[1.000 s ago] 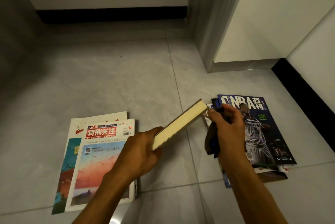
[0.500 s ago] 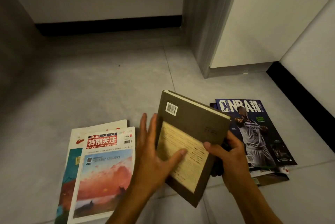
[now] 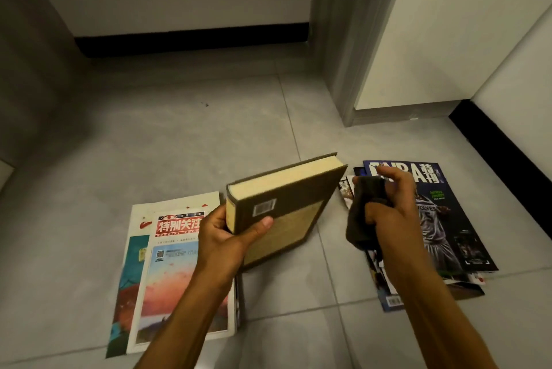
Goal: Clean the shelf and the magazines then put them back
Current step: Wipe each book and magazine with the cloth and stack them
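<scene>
My left hand [image 3: 227, 237] grips an olive-brown book [image 3: 286, 207] by its near left corner and holds it above the floor, back cover up with a barcode showing. My right hand [image 3: 385, 207] is closed around a dark cloth [image 3: 363, 213] just right of the book, not touching it. Under my left arm lies a stack of magazines [image 3: 176, 267] with a red-titled cover on top. To the right, partly hidden by my right arm, another pile is topped by a blue NBA magazine [image 3: 442, 219]. No shelf is in sight.
The floor is grey tile [image 3: 179, 144]. A black skirting board [image 3: 191, 40] runs along the far wall, and another [image 3: 504, 159] along the right wall. A grey door frame [image 3: 340, 49] and a white panel [image 3: 433, 25] stand at the back right.
The book went from edge-on to cover-up, then passed fully into my left hand. My right hand let go of it and drew back to the right with the cloth.
</scene>
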A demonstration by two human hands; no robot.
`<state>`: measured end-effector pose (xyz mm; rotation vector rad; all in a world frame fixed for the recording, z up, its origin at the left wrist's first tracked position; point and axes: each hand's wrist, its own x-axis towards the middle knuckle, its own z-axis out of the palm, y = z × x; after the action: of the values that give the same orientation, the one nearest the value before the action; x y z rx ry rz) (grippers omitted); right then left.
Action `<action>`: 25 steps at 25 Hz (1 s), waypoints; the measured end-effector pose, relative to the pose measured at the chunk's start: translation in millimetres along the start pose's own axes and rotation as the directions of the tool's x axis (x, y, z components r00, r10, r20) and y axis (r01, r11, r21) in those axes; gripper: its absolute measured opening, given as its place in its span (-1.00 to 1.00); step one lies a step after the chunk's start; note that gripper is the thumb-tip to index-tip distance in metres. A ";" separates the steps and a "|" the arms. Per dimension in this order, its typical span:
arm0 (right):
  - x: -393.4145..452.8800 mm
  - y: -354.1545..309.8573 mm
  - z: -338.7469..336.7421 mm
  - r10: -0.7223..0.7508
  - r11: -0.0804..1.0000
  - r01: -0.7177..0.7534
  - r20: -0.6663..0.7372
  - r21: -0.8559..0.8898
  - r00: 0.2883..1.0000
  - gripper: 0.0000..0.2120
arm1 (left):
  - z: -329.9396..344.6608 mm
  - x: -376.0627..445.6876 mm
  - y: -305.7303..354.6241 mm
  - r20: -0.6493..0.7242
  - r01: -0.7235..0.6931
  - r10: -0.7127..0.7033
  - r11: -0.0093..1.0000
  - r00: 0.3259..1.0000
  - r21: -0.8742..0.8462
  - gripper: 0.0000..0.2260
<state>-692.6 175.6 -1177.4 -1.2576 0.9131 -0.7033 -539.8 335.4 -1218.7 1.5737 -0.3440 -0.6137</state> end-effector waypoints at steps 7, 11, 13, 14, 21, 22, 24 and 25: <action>-42.6 2.1 88.5 -0.686 0.247 0.789 0.473 -0.562 0.552 -0.71 | 13.1 -2.9 -13.2 0.058 -0.233 0.226 0.954 0.972 0.190 -0.85; -8.4 36.3 46.1 -0.699 0.255 0.765 0.434 -0.591 0.568 -0.68 | 4.6 -1.7 -18.6 0.117 -0.211 0.197 0.970 0.973 0.119 -0.72; 19.5 50.1 10.2 -0.629 0.301 0.611 0.329 -0.733 0.705 -0.66 | 1.5 -2.2 -19.2 0.080 -0.155 0.145 0.979 0.986 0.135 -0.66; 35.7 52.7 -7.5 -0.574 0.359 0.514 0.250 -0.779 0.780 -0.69 | 1.0 -2.2 -19.4 0.083 -0.156 0.144 0.975 0.986 0.158 -0.64; -2.3 63.1 -18.3 0.486 0.856 -0.484 0.035 0.183 0.873 -0.76 | 11.0 -5.4 -15.4 0.216 -0.314 0.280 0.938 0.935 0.147 -0.69; -21.1 63.9 -12.1 0.530 0.768 -0.568 0.204 0.296 0.823 -0.61 | 12.0 -6.8 -16.0 0.259 -0.354 0.311 0.925 0.915 0.140 -0.69; -44.5 63.5 -5.3 0.505 0.620 -0.631 0.380 0.465 0.775 -0.38 | 11.1 -5.8 -23.7 0.336 -0.473 0.395 0.860 0.855 0.192 -0.67; -48.5 63.0 -6.1 0.494 0.589 -0.617 0.373 0.521 0.786 -0.33 | 13.0 -4.2 -28.8 0.393 -0.550 0.436 0.797 0.810 0.250 -0.66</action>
<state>-723.9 226.2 -1230.6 -0.3720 0.7606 -0.3078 -554.8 330.2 -1246.4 1.6243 -1.1371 -0.3920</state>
